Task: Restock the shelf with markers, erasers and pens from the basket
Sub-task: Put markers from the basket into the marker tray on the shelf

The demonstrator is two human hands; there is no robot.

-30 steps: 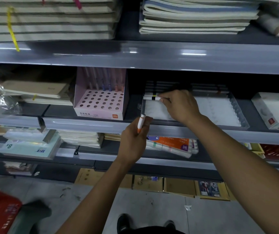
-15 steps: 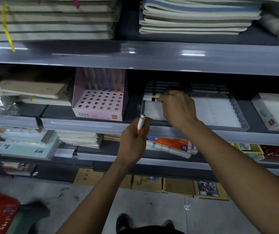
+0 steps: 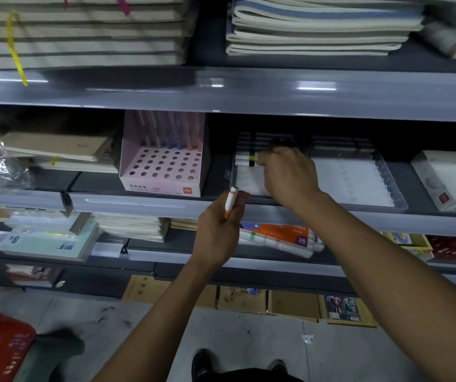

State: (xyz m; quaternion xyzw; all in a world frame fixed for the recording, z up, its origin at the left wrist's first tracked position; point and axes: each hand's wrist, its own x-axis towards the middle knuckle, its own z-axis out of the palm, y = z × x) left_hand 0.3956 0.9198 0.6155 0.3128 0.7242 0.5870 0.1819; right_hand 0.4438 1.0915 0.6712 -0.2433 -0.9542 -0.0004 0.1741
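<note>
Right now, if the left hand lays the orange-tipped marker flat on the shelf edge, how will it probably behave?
The orange-tipped marker looks round and smooth, so it may roll off the shelf edge. It seems stiff and light: the left hand holds it upright with only fingers. The clear tray, where the right hand places another marker, would likely stop rolling.

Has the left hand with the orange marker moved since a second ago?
No. The left hand still holds the orange marker upright at the shelf's front lip, just below the clear tray's left corner, as before.
</note>
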